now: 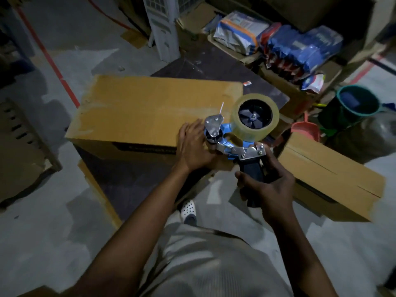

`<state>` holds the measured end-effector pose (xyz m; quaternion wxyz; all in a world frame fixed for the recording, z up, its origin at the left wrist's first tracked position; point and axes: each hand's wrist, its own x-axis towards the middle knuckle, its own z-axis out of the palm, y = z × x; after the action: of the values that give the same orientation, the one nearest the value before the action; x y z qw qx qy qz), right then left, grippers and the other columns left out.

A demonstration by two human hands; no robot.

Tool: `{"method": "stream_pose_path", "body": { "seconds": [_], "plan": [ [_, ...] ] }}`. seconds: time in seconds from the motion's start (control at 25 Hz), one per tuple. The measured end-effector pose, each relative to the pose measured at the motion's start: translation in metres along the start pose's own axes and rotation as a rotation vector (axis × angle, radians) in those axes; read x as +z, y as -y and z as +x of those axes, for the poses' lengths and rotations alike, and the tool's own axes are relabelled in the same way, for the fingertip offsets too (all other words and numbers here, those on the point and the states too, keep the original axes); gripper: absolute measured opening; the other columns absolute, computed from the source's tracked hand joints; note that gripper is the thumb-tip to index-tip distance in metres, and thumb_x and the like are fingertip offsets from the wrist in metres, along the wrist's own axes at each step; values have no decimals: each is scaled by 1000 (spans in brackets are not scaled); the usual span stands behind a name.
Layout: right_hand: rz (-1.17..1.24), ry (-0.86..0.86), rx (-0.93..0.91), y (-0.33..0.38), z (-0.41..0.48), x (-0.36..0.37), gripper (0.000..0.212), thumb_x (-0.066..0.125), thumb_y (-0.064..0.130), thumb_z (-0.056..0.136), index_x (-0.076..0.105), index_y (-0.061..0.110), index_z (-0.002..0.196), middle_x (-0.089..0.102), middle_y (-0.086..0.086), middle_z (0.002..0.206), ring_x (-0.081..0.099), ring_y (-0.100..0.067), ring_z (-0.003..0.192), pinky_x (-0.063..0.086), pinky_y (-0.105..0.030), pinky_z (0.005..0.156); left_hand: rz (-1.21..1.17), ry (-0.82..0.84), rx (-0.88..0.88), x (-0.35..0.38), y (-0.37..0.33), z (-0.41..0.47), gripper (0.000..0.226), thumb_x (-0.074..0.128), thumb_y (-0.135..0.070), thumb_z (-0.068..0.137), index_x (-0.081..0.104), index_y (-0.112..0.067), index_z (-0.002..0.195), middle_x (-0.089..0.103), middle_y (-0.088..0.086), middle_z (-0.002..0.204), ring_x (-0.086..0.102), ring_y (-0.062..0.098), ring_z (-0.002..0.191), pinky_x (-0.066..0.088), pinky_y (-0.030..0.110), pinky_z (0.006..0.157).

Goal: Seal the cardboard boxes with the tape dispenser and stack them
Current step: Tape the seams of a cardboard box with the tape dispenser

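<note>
My right hand [265, 185] is closed round the black handle [254, 174] of the tape dispenser [227, 144], holding it just above the near right corner of the big box [150, 112] that stands on the floor [53, 221]. My left hand [192, 146] lies with fairly straight fingers on that corner of the box top, up against the dispenser's roller end; whether my thumb has the loose end of tape I cannot tell. The roll of tape [255, 116] looks nearly full, so I expect the tool to feel top-heavy, and the handle is the only sensible place to hold it, well away from the metal cutter. The cardboard should be stiff along its edges but give in the middle of the lid, so I'd press near the seam. A second box [330, 179] sits on the floor to my right, its seam already taped. For stacking, I'd lift each box by its bottom edges.
</note>
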<state>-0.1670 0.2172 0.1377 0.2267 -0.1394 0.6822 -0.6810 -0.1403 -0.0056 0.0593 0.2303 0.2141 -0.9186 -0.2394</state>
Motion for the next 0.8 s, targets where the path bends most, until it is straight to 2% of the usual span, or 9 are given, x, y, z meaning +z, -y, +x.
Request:
{"method": "stream_pose_path", "body": {
  "seconds": [0.08, 0.2, 0.28, 0.32, 0.44, 0.48, 0.56, 0.64, 0.8],
  "plan": [
    [13, -29, 3, -2, -13, -16, 80, 82, -9, 75, 59, 26, 142, 77, -4, 83, 63, -27, 52, 52, -50, 45, 17, 37, 22, 11, -11, 11, 72, 87, -23, 63, 64, -11, 130, 64, 15, 133, 49, 33, 132, 35, 61, 111],
    [35, -66, -2, -2, -29, -37, 76, 80, -13, 76, 64, 37, 130, 76, -8, 81, 63, -27, 53, 52, -45, 47, 120, 249, -142, 18, -26, 56, 54, 71, -26, 91, 57, -26, 142, 43, 1, 159, 29, 23, 150, 17, 48, 121],
    [38, -105, -17, -4, -35, -50, 79, 81, -13, 75, 60, 35, 135, 78, -1, 87, 66, -22, 58, 56, -38, 51, 84, 319, -269, 21, -37, 76, 45, 69, -39, 90, 65, -27, 134, 50, 0, 153, 35, 24, 146, 22, 43, 118],
    [44, -129, -27, -4, -36, -57, 82, 81, -13, 74, 57, 35, 137, 79, 5, 92, 69, -18, 62, 58, -35, 55, 12, 266, -308, 22, -43, 77, 38, 69, -43, 89, 72, -25, 122, 61, 2, 140, 46, 27, 137, 31, 40, 112],
    [20, -189, -68, -6, -36, -73, 86, 81, -16, 73, 53, 35, 137, 77, 20, 97, 71, -10, 68, 59, -29, 62, -462, -23, -505, 17, -85, 32, 29, 63, -42, 95, 74, -16, 89, 72, 4, 93, 64, 22, 92, 45, 33, 79],
    [6, -210, -77, -7, -36, -78, 87, 80, -16, 74, 51, 32, 140, 77, 23, 96, 71, -8, 67, 59, -28, 61, -712, 29, -688, 14, -102, 13, 37, 60, -46, 97, 71, -11, 90, 70, 6, 91, 63, 22, 87, 45, 34, 77],
    [-4, -233, -81, -10, -37, -86, 89, 80, -15, 76, 47, 30, 145, 78, 15, 90, 68, -16, 56, 55, -30, 49, -1195, 406, -1038, 5, -129, -17, 58, 53, -61, 94, 68, -6, 102, 70, 16, 101, 65, 29, 89, 51, 38, 76],
    [-20, -232, -97, -12, -38, -92, 89, 80, -13, 78, 48, 37, 145, 78, -1, 87, 62, -26, 46, 49, -31, 42, -1477, 686, -1138, -2, -139, -30, 76, 52, -71, 87, 67, 1, 107, 71, 22, 104, 66, 30, 81, 54, 34, 66],
    [-57, -192, -202, -18, -46, -97, 89, 81, -8, 80, 53, 54, 136, 71, -22, 111, 62, -26, 47, 47, -29, 41, -1704, 684, -1167, -15, -141, -37, 52, 61, -41, 85, 64, 5, 109, 70, 20, 90, 67, 27, 63, 54, 26, 50]
  ]
}}
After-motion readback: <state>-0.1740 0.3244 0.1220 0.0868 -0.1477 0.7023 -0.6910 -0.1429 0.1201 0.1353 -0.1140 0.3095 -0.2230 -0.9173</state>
